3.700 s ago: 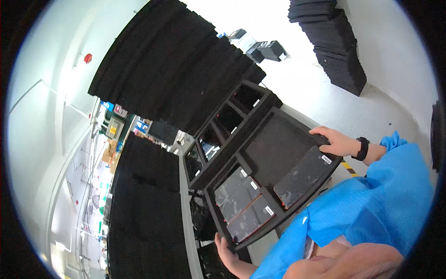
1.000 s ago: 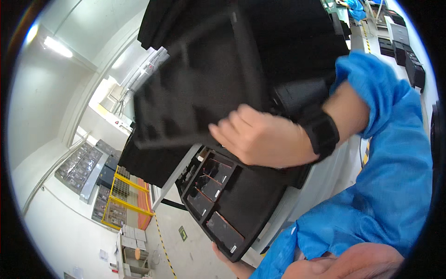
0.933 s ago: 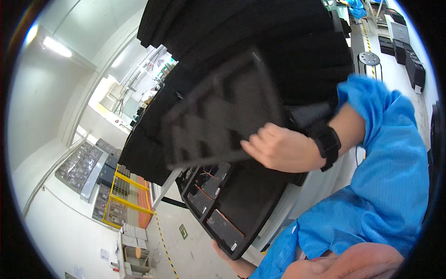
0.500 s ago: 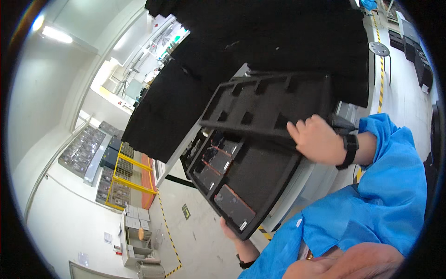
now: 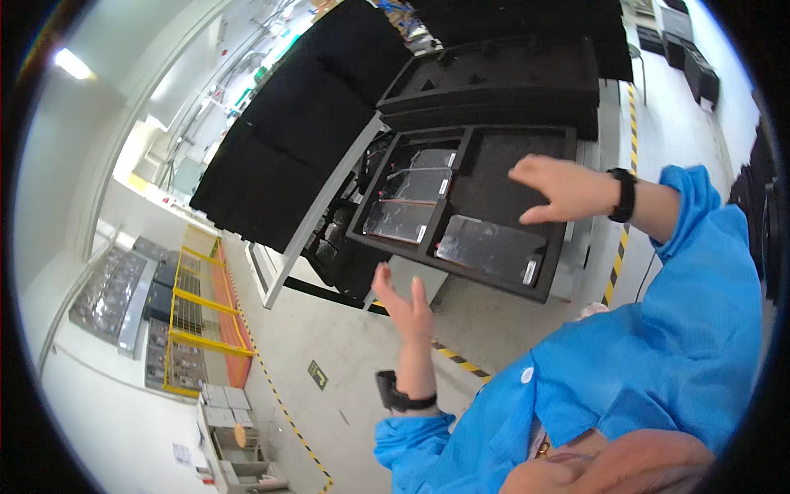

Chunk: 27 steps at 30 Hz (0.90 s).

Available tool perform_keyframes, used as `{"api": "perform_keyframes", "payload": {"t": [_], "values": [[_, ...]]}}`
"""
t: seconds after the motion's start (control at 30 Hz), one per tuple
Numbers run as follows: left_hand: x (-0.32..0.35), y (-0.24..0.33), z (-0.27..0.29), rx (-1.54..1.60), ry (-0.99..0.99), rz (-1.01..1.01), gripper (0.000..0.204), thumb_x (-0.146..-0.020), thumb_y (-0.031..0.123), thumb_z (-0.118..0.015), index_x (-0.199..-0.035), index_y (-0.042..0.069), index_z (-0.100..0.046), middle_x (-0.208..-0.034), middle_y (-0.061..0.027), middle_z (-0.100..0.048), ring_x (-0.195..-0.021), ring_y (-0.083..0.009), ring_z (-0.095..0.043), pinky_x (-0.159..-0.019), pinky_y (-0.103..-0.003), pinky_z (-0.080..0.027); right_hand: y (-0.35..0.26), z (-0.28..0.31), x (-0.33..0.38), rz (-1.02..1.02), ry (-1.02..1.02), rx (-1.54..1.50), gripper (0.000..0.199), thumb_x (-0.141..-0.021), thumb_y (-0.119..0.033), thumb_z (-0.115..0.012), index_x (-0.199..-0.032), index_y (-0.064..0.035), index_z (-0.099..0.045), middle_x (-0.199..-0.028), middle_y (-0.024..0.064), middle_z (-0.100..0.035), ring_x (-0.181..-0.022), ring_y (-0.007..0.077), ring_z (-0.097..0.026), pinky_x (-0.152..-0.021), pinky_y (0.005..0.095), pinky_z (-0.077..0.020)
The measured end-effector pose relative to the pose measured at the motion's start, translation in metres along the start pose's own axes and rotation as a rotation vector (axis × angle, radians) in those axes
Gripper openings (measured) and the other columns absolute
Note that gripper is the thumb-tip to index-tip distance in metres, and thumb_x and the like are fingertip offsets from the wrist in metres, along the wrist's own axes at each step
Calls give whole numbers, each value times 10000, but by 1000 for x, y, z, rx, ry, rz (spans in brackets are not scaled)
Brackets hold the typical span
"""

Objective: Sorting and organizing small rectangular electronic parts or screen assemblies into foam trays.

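Nearest, 2 blue sleeves (image 5: 699, 263) are reaching forward, and a black band is circling each wrist. The left hand (image 5: 405, 306) is hanging open, thumb and fingers spread, gripping nothing, just off the near left side of the tray (image 5: 504, 169). The right hand (image 5: 564, 188) is also opening wide with nothing in its grasp, hovering over the tray's right part; whether it is touching the foam, I cannot tell.

The black tray is lying between and beyond the hands, carrying 4 dark panels with white labels: 1 panel (image 5: 491, 247) is lying at the near right, and 3 panels (image 5: 397, 221) are sitting along the left part.

Farther, a second tray (image 5: 506, 66) is resting on black layers. To its left, a grey rail (image 5: 329, 210) is running beside a black block (image 5: 288, 136). Far left, a yellow fence (image 5: 188, 298) is standing on the floor (image 5: 362, 354).
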State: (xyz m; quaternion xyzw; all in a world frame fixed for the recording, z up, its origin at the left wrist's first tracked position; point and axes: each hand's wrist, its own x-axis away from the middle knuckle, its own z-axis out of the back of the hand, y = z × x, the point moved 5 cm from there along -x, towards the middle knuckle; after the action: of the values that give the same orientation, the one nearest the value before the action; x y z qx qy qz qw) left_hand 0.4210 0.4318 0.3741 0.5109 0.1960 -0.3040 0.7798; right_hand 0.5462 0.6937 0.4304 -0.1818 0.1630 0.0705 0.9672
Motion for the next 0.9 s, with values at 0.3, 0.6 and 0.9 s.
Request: {"api": "perform_keyframes", "payload": {"t": [0.3, 0.6, 0.9], "values": [[-139, -55, -37, -647, -656, -41, 515, -760, 336, -528, -1111, -20, -406, -1049, -201, -481, -995, -330, -463, -831, -391, -378, -36, -63, 4, -259, -168, -28, 655, -724, -382, -576, -1108, 108, -373, -1041, 228, -432, -962, 331, -439, -825, 359, -386], [-155, -81, -53, -976, -790, -105, 732, -730, 565, -457, -1141, -33, -365, -959, -262, -508, -907, -376, -515, -779, -409, -420, -24, -61, -6, -374, -263, -190, 545, -720, -447, -568, -968, 30, -477, -913, 191, -503, -832, 320, -527, -709, 372, -432], [-198, -132, -44, -183, -991, 390, 505, -750, 230, -583, -1133, -42, -398, -1017, -144, -527, -904, -212, -519, -798, -306, -395, -14, -67, -18, -563, -400, -171, 474, -695, -480, -575, -732, -11, -520, -707, 133, -569, -702, 286, -552, -595, 357, -416]]}}
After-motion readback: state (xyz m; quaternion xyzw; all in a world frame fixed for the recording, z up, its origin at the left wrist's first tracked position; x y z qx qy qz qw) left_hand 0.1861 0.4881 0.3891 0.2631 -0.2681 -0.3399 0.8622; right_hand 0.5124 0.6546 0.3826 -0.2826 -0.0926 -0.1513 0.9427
